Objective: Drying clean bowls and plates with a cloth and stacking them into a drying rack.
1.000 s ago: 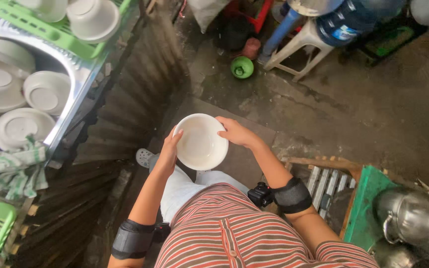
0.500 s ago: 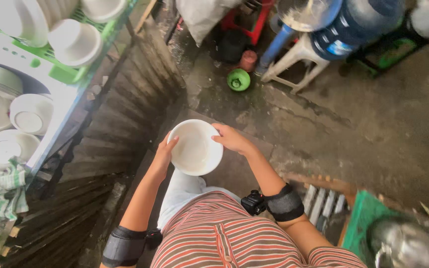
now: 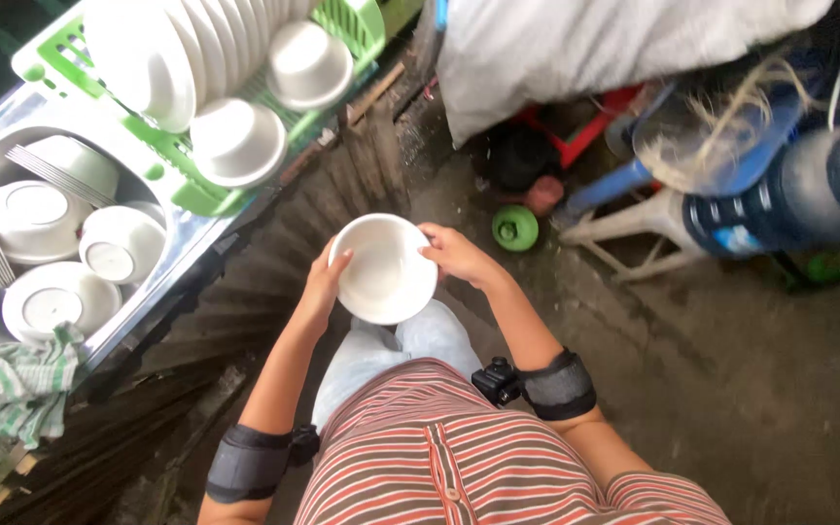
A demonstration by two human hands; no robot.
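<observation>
A white bowl (image 3: 383,268) is held in front of my body with both hands. My left hand (image 3: 321,286) grips its left rim, fingers curled over the edge. My right hand (image 3: 454,253) grips the upper right rim. The bowl's inside faces up and looks empty. Both forearms wear dark bands, and a small black device sits by the right band.
At left a steel sink (image 3: 162,267) holds several upturned white bowls. Behind it a green rack (image 3: 196,190) carries white plates and bowls. A checked cloth (image 3: 17,384) lies at the sink's near corner. A green lid (image 3: 515,228), white stool and blue water jug (image 3: 789,199) stand on the wet concrete floor.
The view has shifted so the sink and green rack sit more toward the middle. The bowl stays held in both hands, raised slightly and tilted a little.
</observation>
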